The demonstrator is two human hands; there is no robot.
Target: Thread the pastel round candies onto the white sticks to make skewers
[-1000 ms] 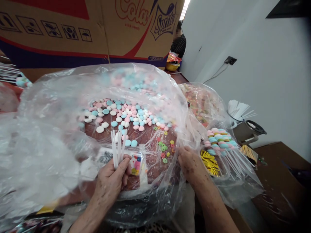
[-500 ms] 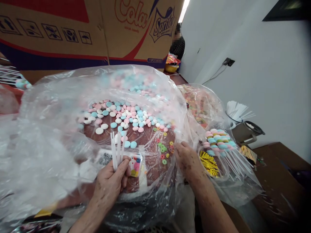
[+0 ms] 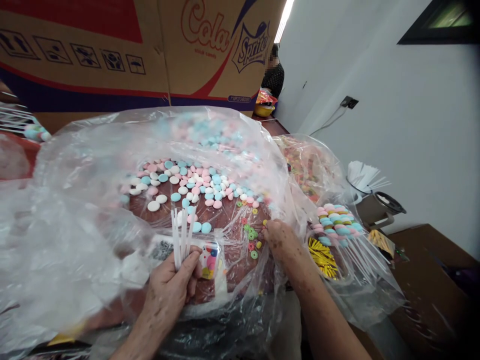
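Note:
My left hand point(image 3: 173, 280) is closed around several thin white sticks point(image 3: 182, 235), which stand upright out of its grip. My right hand point(image 3: 281, 242) reaches to the right side of the open plastic bag, fingers drawn together beside small coloured ring candies point(image 3: 252, 234). What its fingertips pinch, if anything, is hidden. Pink, blue and white round candies point(image 3: 198, 185) lie spread inside the clear plastic bag point(image 3: 86, 200). A printed card point(image 3: 210, 260) lies under the plastic behind my left hand.
A large cardboard box point(image 3: 112, 55) stands behind the bag. To the right are finished candy sticks point(image 3: 339, 224), gold twist ties point(image 3: 322, 257), a grey jug point(image 3: 378, 207), white sticks point(image 3: 363, 176) and another candy bag point(image 3: 311, 165). A person point(image 3: 273, 75) is in the background.
My right hand has moved slightly left, its fingertips now closer to the ring candies. My left hand keeps hold of the white sticks. The view has tilted a little upward.

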